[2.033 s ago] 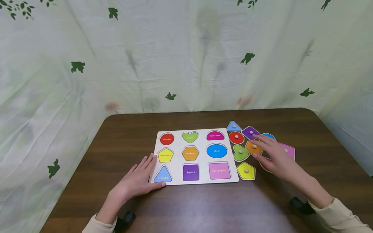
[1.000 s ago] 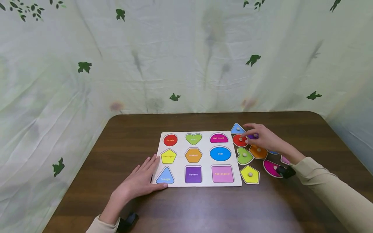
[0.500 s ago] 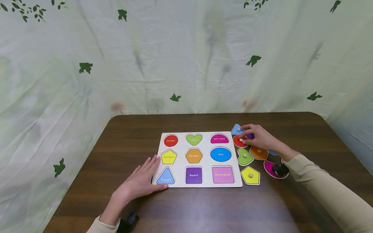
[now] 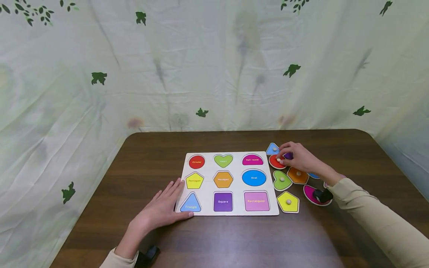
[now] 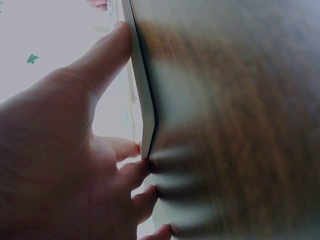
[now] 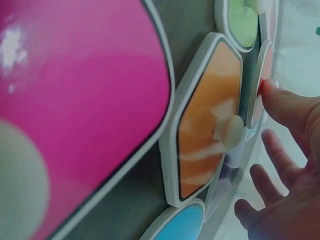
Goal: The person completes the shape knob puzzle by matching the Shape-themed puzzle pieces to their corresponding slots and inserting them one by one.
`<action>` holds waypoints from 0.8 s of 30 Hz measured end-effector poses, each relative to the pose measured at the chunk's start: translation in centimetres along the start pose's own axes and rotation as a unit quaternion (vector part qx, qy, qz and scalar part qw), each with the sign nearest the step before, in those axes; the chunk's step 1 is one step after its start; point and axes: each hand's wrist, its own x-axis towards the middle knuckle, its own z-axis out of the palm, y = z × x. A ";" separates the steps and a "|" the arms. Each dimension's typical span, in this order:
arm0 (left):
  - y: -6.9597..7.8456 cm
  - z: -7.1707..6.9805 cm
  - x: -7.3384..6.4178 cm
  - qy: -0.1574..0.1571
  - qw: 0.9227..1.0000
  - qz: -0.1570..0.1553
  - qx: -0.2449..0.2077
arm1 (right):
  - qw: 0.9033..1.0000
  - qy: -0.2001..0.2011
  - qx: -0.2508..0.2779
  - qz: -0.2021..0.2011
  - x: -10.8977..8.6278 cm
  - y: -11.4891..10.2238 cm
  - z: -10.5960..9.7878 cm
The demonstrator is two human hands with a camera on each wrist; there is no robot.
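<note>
A white shape puzzle board [image 4: 206,193] with printed, labelled shapes lies flat on the table. My left hand [image 4: 161,208] rests at its lower left corner, fingers fairly straight along the left side and thumb on the near edge. To the right of the board, my right hand [image 4: 299,159] pinches the small knob of the red circle puzzle piece [image 4: 274,163] between thumb and fingers. That piece shows edge-on at the thumb in the right wrist view. Right beside it are the blue triangle piece [image 4: 272,149] and the purple square piece [image 4: 289,155], the latter mostly hidden under the hand.
Other knobbed pieces lie right of the board: a green heart [image 4: 280,181], an orange hexagon [image 4: 296,176], a yellow pentagon [image 4: 291,204], a magenta half round [image 4: 310,192] and a partly hidden blue oval [image 4: 314,175]. The brown table [image 4: 214,242] ends at a pale curtain [image 4: 214,67].
My right hand has moved from over the orange hexagon up and left to the red circle piece and closed its fingers on the knob. The left hand has stayed on the board's corner.
</note>
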 end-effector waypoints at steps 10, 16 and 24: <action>0.0 -0.1 -0.1 -0.002 1.000 -0.002 -0.003 | 1.000 0.011 0.019 -0.012 -0.2 -1.2 -0.2; 0.1 -0.3 -0.1 -0.003 1.000 -0.004 -0.002 | 0.999 0.026 0.035 -0.021 -0.1 -2.6 0.1; 0.0 -0.2 0.0 -0.003 1.000 0.001 0.003 | 0.997 0.047 0.063 -0.020 0.6 -4.2 1.0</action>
